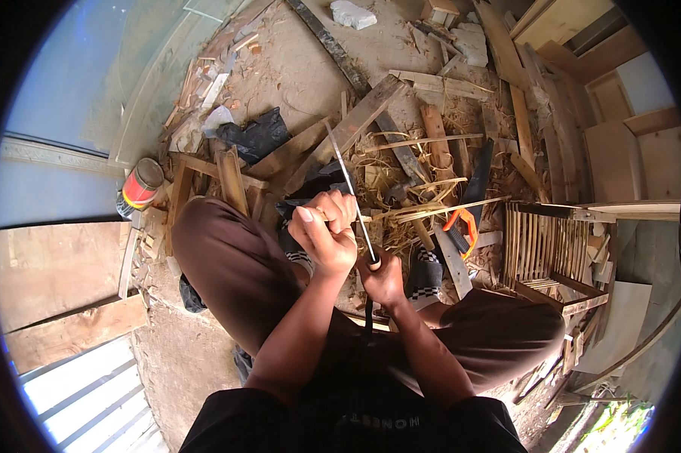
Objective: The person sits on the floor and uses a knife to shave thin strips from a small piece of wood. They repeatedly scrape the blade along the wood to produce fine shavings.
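My right hand [382, 279] is wrapped round the handle of a long-bladed knife [345, 170]. Its thin blade points up and away to the left, seen nearly edge-on. Just left of the blade, my left hand [327, 232] is closed with the knuckles facing forward; whatever its fingers hold, if anything, is hidden. Several pale bamboo strips [461, 206] stretch to the right from beside the blade. Past them lies a handsaw with an orange handle [472, 234] and a dark blade. Both hands are above my lap, between my bent knees.
Wood shavings [385, 180] and planks [355, 124] cover the ground ahead. A slatted wooden frame [548, 241] stands at right. On the left are a red and black can [140, 187], a small wooden stool-like frame [223, 177] and black plastic [257, 136].
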Demonstrator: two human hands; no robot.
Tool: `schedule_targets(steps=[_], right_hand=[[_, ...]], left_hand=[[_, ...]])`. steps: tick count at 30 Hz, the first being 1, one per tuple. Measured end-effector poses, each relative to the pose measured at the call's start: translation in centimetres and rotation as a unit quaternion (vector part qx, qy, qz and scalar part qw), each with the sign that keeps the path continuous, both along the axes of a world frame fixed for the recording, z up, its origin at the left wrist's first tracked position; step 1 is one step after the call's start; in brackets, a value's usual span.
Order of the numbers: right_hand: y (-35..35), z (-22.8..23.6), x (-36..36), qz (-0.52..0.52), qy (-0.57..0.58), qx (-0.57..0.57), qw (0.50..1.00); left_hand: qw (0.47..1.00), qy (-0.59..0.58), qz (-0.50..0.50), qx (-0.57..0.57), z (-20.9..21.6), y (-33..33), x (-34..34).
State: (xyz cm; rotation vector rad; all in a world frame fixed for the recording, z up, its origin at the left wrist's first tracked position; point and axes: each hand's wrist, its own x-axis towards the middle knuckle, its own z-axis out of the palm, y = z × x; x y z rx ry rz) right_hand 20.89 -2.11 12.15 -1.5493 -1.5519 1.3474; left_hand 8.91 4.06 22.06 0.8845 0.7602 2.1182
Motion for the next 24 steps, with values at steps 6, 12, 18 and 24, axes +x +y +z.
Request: schedule_targets(steps=[6,12,18,24], right_hand=[[-3.0,-13.2,3.9,-0.091,-0.058,-0.268,0.957],[-3.5,-11.8,3.1,0.048,-0.206,-0.041,0.977],[-0.8,-0.7,0.0,0.016,0.003,-0.01,1.0],[-2.6,-11.1,5.0,0.027,-0.266,-0.248,0.931]], left_hand=[[1.0,-0.001,0.007,-0.001,0.2,-0.2,0.1],[1.0,0.001,0.008,0.005,0.1,0.3,0.0],[1.0,-0.003,0.003,-0.01,0.3,0.1,-0.2],[0.998,-0.056,0.005,0.007,0.0,0.0,-1.1]])
